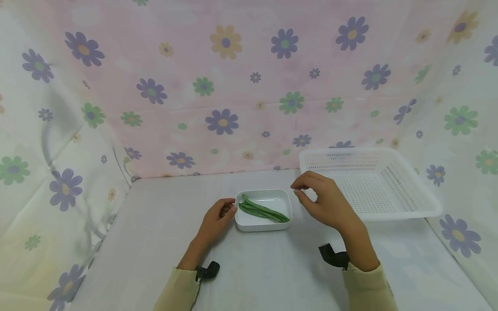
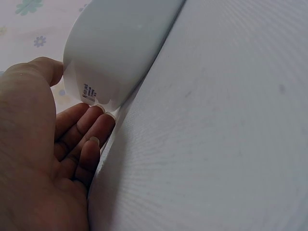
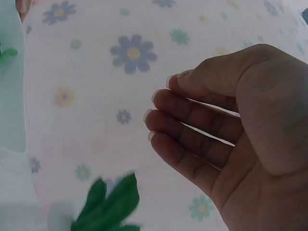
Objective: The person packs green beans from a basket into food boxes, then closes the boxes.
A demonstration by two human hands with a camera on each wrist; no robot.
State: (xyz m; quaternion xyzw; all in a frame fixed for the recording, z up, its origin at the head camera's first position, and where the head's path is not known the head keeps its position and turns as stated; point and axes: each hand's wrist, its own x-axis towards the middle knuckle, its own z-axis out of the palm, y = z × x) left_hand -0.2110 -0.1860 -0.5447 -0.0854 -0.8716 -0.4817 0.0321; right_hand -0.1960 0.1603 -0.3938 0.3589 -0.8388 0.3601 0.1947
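Observation:
A small white rectangular dish (image 1: pixel 262 227) stands on the white tabletop, with several long green beans (image 1: pixel 264 211) lying across it. At its left side my left hand (image 1: pixel 215 222) holds the dish. The left wrist view shows the thumb at the rim and the fingertips low against the wall, beside a small printed label (image 2: pixel 88 93). My right hand (image 1: pixel 327 199) is raised just right of the dish, holding nothing; its fingers are loosely bent, thumb tip close to the index finger. Blurred green bean tips (image 3: pixel 108 204) show low in the right wrist view.
A large white perforated plastic basket (image 1: pixel 422 209) sits at the back right, behind my right hand. Flower-patterned cloth (image 1: pixel 241 95) stands along the back and both sides of the table. A black wrist-worn device (image 1: pixel 333 255) shows on each wrist.

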